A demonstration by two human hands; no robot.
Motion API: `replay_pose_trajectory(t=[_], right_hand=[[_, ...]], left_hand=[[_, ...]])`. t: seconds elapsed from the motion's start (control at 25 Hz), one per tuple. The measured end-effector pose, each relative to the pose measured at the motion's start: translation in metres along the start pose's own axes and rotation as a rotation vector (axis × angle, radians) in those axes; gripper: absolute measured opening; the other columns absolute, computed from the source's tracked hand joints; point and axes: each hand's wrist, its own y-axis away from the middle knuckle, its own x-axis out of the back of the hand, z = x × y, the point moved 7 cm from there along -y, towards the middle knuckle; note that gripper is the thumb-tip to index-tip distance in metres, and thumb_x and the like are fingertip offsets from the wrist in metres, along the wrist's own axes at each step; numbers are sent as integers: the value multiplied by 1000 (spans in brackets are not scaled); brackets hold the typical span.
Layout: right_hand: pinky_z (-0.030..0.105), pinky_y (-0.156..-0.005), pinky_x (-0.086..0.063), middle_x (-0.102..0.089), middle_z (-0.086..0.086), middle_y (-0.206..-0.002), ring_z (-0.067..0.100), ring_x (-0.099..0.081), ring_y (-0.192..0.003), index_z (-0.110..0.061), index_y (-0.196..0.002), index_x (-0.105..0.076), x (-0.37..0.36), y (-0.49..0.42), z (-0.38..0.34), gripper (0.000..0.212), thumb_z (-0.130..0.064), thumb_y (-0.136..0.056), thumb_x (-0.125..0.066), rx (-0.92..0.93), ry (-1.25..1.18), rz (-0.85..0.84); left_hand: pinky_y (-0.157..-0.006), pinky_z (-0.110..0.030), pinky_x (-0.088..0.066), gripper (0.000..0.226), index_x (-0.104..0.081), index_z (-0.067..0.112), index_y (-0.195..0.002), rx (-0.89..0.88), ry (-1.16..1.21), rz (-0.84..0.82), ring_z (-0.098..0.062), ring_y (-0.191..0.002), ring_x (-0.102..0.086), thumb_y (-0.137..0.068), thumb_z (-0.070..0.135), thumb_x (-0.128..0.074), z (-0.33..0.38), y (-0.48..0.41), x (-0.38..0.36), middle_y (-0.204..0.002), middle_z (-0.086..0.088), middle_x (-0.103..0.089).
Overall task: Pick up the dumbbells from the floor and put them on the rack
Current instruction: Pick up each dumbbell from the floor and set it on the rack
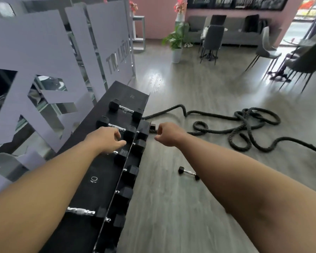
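A black dumbbell rack (98, 170) runs along the left, marked with numbers such as 10 and 20. Several black hex dumbbells with chrome handles lie on it, one at the far end (125, 110) and one just past my left hand (117, 128). My left hand (106, 139) hovers over the rack's top shelf with its fingers apart and nothing in it. My right hand (169, 134) hangs past the rack's front edge, fingers loosely curled, holding nothing. One small dumbbell (188, 173) lies on the grey wooden floor, below my right forearm.
A thick black battle rope (241, 128) sprawls in loops on the floor to the right of the rack. A grey cut-out partition (44, 61) stands behind the rack. Further off are a potted plant (177, 42), grey chairs (212, 41) and a sofa.
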Motion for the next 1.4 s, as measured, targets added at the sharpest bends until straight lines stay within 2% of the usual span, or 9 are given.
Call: replay_pose_trajectory(t=[0.12,0.28,0.52,0.76,0.92,1.12,1.24,1.4], right_hand=[[33,-72,-45,-69,-1,-109,23,-62,-94,-27,-104,-64,11,20,90,26,-43,-84,-62,-80,4,-13],[33,-78,-44,-67,0,-121,24,-63,-111,-27,-114,-64,34,45,221,36,-45,-83,-61,-172,38,-31],[36,-91,-50,-65,4,-127,26,-60,-117,-25,-120,-63,54,49,372,40,-45,-86,-64,-227,41,-80],[35,-86,-50,-66,4,-126,26,-60,-115,-22,-120,-63,37,19,442,39,-40,-86,-64,-281,-19,-137],[34,-73,-40,-66,2,-123,24,-60,-106,-23,-120,-61,13,-24,469,37,-41,-87,-62,-348,-27,-165],[35,-86,-45,-63,7,-133,28,-59,-120,-19,-134,-57,-20,-98,508,50,-42,-90,-64,-517,-81,-202],[33,-80,-43,-63,8,-133,29,-59,-120,-18,-138,-53,-34,-134,520,55,-43,-90,-62,-628,-130,-243],[33,-76,-43,-69,10,-119,29,-63,-109,-17,-137,-52,-79,-192,548,54,-42,-90,-62,-721,-225,-285]], left_hand=[[-91,-37,-55,34,-65,38,-103,-57,-35,-55,-11,-96,-65,-81,64,-66,83,-14,-40,-103,15,-69],[-93,-39,-54,38,-67,35,-109,-84,-95,-124,-15,-102,-65,-83,63,-65,188,-31,-98,-110,11,-70],[-95,-42,-53,50,-63,34,-125,-104,-178,-170,-17,-109,-64,-84,64,-61,302,-59,-154,-121,10,-69],[-92,-42,-54,51,-62,34,-125,-62,-200,-192,-17,-108,-64,-84,65,-62,325,-116,-160,-119,12,-69],[-93,-44,-54,55,-61,32,-129,-138,-225,-263,-17,-109,-63,-85,65,-61,336,-184,-192,-121,11,-68],[-97,-46,-52,60,-57,29,-135,-220,-259,-374,-24,-119,-60,-87,65,-60,340,-308,-238,-132,2,-64],[-96,-47,-53,64,-56,28,-137,-245,-276,-434,-24,-119,-60,-87,67,-60,335,-365,-251,-132,2,-64],[-98,-46,-52,63,-58,27,-135,-179,-194,-504,-26,-120,-60,-86,68,-60,317,-450,-292,-133,-1,-64]])
